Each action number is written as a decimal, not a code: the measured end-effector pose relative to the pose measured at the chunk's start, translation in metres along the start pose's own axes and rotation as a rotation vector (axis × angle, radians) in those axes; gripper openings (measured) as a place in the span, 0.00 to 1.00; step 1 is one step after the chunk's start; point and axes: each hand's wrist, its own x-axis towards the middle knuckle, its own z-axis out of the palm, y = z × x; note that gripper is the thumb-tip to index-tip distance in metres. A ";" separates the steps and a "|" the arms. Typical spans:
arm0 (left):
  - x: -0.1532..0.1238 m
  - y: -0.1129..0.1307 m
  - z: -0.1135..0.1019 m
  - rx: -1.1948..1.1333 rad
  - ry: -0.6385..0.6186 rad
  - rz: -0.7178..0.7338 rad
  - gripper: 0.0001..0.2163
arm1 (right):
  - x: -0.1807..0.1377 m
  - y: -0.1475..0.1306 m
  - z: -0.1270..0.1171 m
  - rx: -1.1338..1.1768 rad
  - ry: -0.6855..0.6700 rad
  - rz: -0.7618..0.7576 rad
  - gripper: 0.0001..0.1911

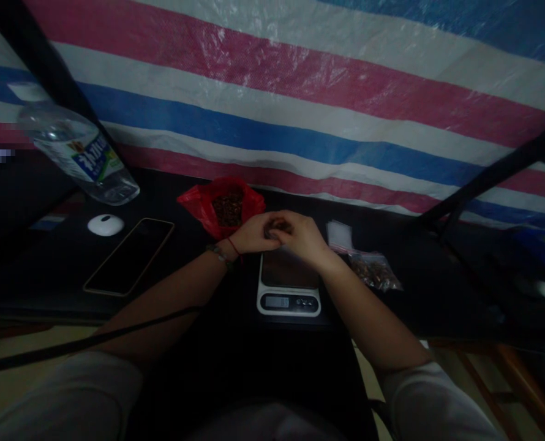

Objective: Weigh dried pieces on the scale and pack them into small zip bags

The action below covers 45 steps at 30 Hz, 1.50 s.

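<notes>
My left hand [253, 233] and my right hand [307, 237] meet above the far end of a white digital kitchen scale [289, 305]. Between their curled fingers is a small clear plastic bag [278, 228] with brown pieces in it, partly hidden by the fingers. Just behind my left hand stands an opened red plastic bag [198, 204] full of small brown pieces [228, 208]. To the right of the scale lies a filled clear zip bag [374, 271] of similar pieces. Flat zip bags [339, 235] lie beside it.
On the left of the black table [226, 300] are a phone [130, 257], a white rounded case [106, 225] and a large clear bottle [82, 150]. A striped plastic sheet [272, 116] hangs behind. Dark slanting poles [497, 174] stand at both sides. A dark strap crosses my left forearm.
</notes>
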 end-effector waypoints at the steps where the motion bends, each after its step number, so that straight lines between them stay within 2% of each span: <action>1: 0.000 0.000 0.000 -0.011 0.022 -0.015 0.17 | 0.003 -0.001 0.000 -0.006 0.016 0.038 0.09; 4: 0.001 -0.001 -0.001 -0.021 0.089 -0.022 0.15 | 0.010 -0.007 -0.002 -0.069 0.008 0.009 0.03; 9: 0.002 -0.005 -0.002 -0.018 0.194 0.003 0.20 | 0.016 -0.013 -0.006 -0.046 -0.046 -0.190 0.11; 12: 0.002 -0.008 -0.002 -0.006 0.226 0.003 0.22 | 0.015 -0.014 -0.006 -0.041 -0.048 -0.161 0.14; 17: 0.001 -0.004 -0.001 -0.003 0.231 -0.056 0.24 | 0.007 -0.008 -0.003 -0.058 0.058 -0.145 0.09; 19: 0.001 0.000 -0.001 -0.002 0.221 -0.091 0.27 | 0.002 -0.004 -0.001 -0.079 0.070 -0.160 0.05; 22: 0.001 0.007 -0.004 -0.003 0.130 -0.082 0.32 | -0.008 0.003 0.000 -0.096 0.086 -0.160 0.04; 24: 0.000 0.008 -0.007 -0.077 0.065 -0.075 0.38 | -0.014 0.007 -0.003 -0.093 0.169 -0.138 0.06; 26: -0.001 0.005 -0.010 -0.250 0.029 -0.111 0.43 | -0.020 0.011 -0.008 -0.076 0.324 -0.099 0.08; 28: -0.002 0.001 -0.012 -0.439 -0.014 -0.174 0.41 | -0.023 0.014 -0.013 -0.048 0.435 -0.077 0.09; 33: -0.001 -0.002 -0.005 -0.600 -0.123 -0.277 0.25 | -0.023 0.018 -0.014 0.027 0.391 -0.102 0.10; 36: 0.000 0.000 0.001 -0.621 -0.070 -0.297 0.23 | -0.021 0.023 -0.009 0.196 0.443 0.044 0.12; 38: 0.001 0.001 0.004 -0.619 -0.012 -0.308 0.24 | -0.019 0.029 -0.004 0.328 0.390 0.175 0.19; 40: 0.001 0.000 0.004 -0.621 0.019 -0.310 0.25 | -0.017 0.035 0.001 0.420 0.323 0.274 0.20; 42: 0.002 0.000 0.003 -0.620 -0.006 -0.304 0.25 | -0.016 0.040 0.004 0.472 0.315 0.321 0.17; 45: 0.002 0.001 0.002 -0.583 -0.110 -0.315 0.20 | -0.016 0.041 0.006 0.508 0.390 0.345 0.16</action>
